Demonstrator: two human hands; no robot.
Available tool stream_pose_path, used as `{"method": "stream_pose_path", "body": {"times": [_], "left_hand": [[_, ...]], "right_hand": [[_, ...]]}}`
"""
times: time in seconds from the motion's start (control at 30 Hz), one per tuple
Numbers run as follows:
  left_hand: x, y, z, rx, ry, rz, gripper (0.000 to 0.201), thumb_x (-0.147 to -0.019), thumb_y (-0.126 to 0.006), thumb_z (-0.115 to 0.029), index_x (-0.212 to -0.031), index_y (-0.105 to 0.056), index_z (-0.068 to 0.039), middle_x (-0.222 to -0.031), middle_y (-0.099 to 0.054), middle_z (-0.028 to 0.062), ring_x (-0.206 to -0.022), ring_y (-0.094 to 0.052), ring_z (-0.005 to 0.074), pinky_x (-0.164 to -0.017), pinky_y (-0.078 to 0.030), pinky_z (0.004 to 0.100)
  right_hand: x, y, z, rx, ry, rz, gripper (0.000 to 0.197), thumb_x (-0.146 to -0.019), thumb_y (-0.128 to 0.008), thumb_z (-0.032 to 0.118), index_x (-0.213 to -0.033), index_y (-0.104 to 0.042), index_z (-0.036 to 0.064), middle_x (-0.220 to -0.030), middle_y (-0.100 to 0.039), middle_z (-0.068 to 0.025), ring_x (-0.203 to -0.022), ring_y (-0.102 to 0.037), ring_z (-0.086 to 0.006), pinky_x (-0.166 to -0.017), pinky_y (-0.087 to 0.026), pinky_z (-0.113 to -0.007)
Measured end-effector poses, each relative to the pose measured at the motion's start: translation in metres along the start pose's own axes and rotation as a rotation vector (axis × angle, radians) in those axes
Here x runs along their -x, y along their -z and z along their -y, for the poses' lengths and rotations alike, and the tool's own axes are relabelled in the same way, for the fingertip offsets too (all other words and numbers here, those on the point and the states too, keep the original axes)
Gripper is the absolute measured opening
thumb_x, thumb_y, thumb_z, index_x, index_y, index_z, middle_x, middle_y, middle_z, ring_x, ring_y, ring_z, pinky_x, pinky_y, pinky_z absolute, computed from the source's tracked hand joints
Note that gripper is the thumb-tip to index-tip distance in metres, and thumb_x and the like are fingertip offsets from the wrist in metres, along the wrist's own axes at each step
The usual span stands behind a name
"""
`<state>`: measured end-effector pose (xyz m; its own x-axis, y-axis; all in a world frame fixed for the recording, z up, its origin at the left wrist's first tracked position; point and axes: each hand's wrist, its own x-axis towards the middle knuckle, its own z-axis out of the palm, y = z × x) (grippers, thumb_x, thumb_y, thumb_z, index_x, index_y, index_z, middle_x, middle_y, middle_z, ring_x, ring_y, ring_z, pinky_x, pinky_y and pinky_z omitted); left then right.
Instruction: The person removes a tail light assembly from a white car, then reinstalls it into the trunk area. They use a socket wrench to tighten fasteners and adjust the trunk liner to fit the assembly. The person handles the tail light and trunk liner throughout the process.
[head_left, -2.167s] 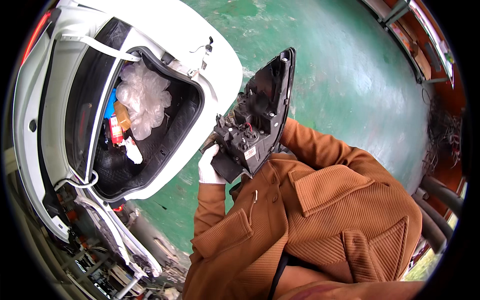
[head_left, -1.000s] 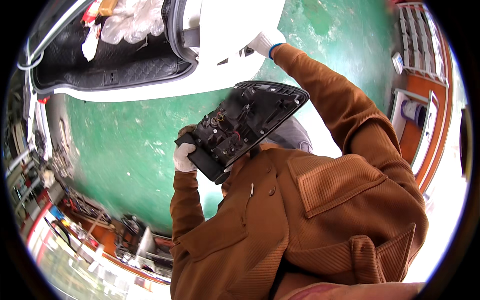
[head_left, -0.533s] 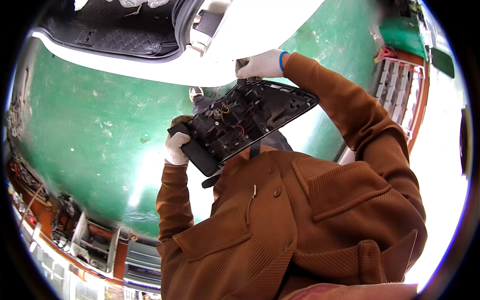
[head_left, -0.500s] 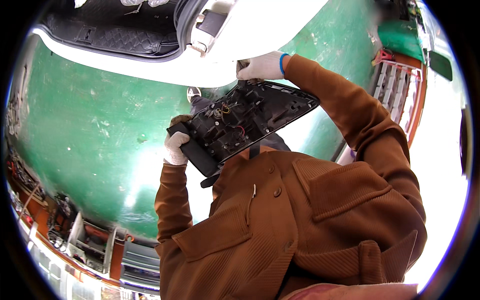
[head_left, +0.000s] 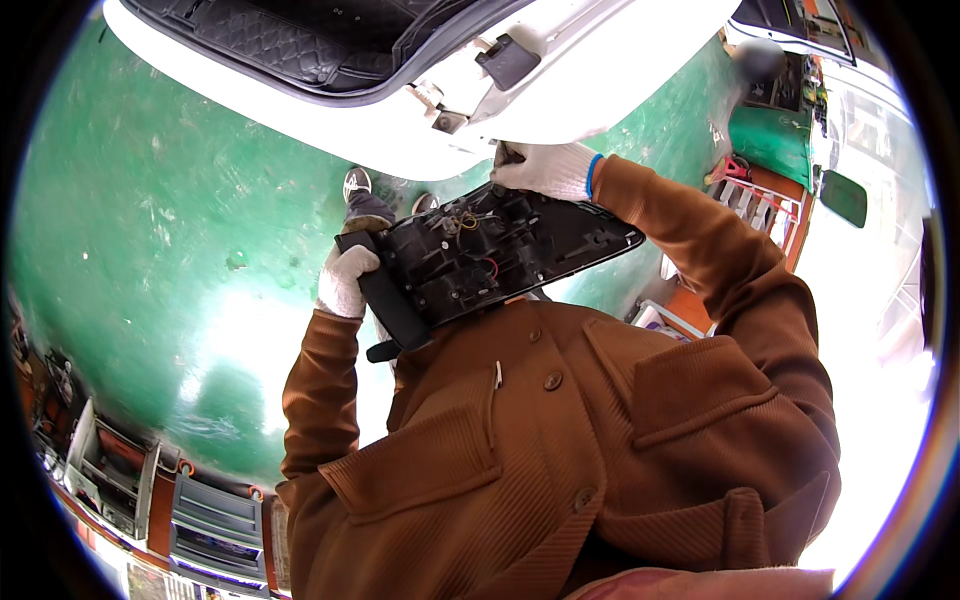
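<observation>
A black car tail light housing [head_left: 470, 245], its back toward me, is held in front of my chest. Thin wires, sockets and screw posts show on that back. My left hand [head_left: 346, 283], in a pale work glove, wraps round the thick left end, fingers hidden on the far side. At the upper edge of the housing is my right hand [head_left: 548, 168], gloved with a blue cuff band. Its fingers are curled together around something dark, mostly hidden by the glove. Just beyond them is the white car's rear corner [head_left: 500, 125].
The car's open trunk [head_left: 270, 40] has black quilted lining. Green floor [head_left: 140, 200] spreads to the left, and shoes [head_left: 357, 181] show below the housing. A grey shelf cart [head_left: 215, 525] stands at the lower left. On the right is a rack [head_left: 755, 205] with a red frame.
The car and floor have shifted in view as my head turned. The housing is tilted a little differently, and my right hand has curled more tightly at its upper edge. My left grip stays.
</observation>
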<state>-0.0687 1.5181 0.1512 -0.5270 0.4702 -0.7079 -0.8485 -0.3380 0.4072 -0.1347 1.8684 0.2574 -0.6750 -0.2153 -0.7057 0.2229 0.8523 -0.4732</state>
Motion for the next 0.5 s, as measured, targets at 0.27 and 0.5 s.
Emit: {"method": "stream_pose_path", "body": {"times": [0.27, 0.5], "left_hand": [[-0.01, 0.002, 0.005, -0.01, -0.051, 0.068, 0.047, -0.079, -0.057, -0.009, -0.123, -0.07, 0.002, -0.111, -0.066, 0.007, -0.098, -0.063, 0.0201, -0.096, -0.051, 0.0306], [-0.011, 0.008, 0.005, -0.056, -0.056, 0.06, 0.042, -0.082, -0.059, -0.01, -0.121, -0.071, 0.001, -0.106, -0.066, 0.0039, -0.097, -0.062, 0.0167, -0.092, -0.05, 0.029]], "right_hand": [[0.009, 0.006, 0.013, -0.152, -0.18, 0.085, 0.036, -0.094, -0.072, 0.036, -0.099, -0.071, 0.0005, -0.084, -0.071, -0.0128, -0.076, -0.064, -0.0233, -0.076, -0.052, -0.038], [0.008, -0.005, 0.008, -0.074, -0.215, -0.004, 0.039, -0.093, -0.07, 0.038, -0.099, -0.072, -0.0003, -0.085, -0.073, -0.0165, -0.078, -0.067, -0.0272, -0.077, -0.053, -0.042]]}}
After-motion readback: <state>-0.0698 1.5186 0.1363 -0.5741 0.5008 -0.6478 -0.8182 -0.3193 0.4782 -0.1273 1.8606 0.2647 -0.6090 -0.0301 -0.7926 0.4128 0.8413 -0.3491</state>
